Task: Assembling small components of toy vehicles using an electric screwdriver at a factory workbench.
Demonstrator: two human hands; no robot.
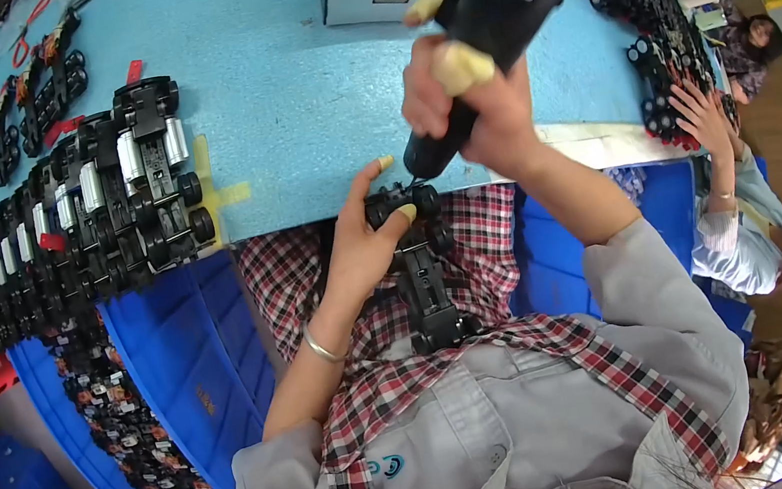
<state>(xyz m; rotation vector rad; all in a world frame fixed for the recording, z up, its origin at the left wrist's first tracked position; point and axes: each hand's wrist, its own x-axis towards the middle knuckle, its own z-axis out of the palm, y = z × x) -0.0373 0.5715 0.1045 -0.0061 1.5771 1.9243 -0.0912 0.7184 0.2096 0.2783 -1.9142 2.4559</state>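
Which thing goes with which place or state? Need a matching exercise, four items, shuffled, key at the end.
Things
1. Left hand
2. Right hand
3. Row of chassis with silver cylinders
4. Open blue bin

Places or states
A. Wrapped around a black handheld tool
B. Below table level, with a heap of small parts
C. Fingers on a single black chassis
D. On the blue table, left side

Pairs: 1-C, 2-A, 3-D, 4-B

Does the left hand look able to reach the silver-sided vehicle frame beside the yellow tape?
Likely yes: only tabletop and yellow tape show between, though the left hand is holding another vehicle frame.
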